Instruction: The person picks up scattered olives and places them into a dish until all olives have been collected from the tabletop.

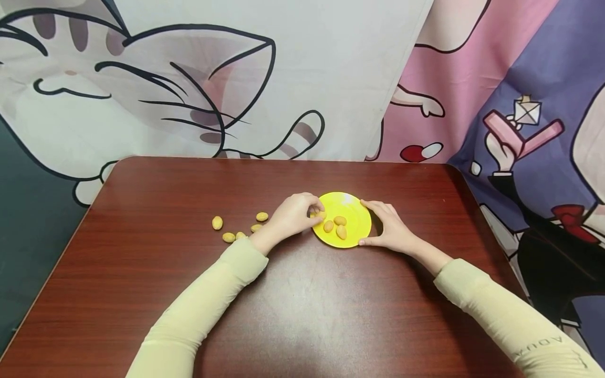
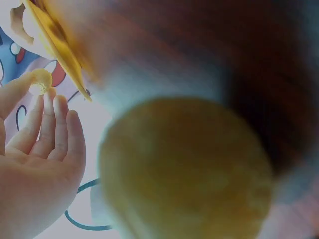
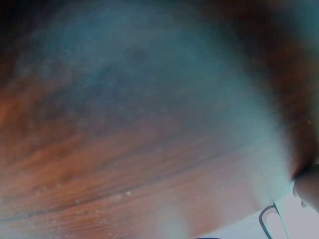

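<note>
A yellow plate (image 1: 355, 210) lies on the table with several small yellow oval fruit-like pieces (image 1: 341, 232) on it. At its left rim my left hand (image 1: 294, 214) pinches another yellow oval piece (image 2: 42, 79) between thumb and fingertips. The other fingers of that hand are extended in the left wrist view. My right hand (image 1: 391, 227) holds the plate's right rim, thumb at the near side and fingers at the far side. Several more yellow oval pieces (image 1: 229, 237) lie on the table left of the plate, some partly behind the left forearm.
The dark red-brown wooden table (image 1: 321, 315) has rounded far corners. Behind it hangs a cartoon-printed cloth (image 1: 350, 79). A large blurred yellow-brown round shape (image 2: 184, 169) fills much of the left wrist view. Mostly blurred tabletop (image 3: 124, 164) shows in the right wrist view.
</note>
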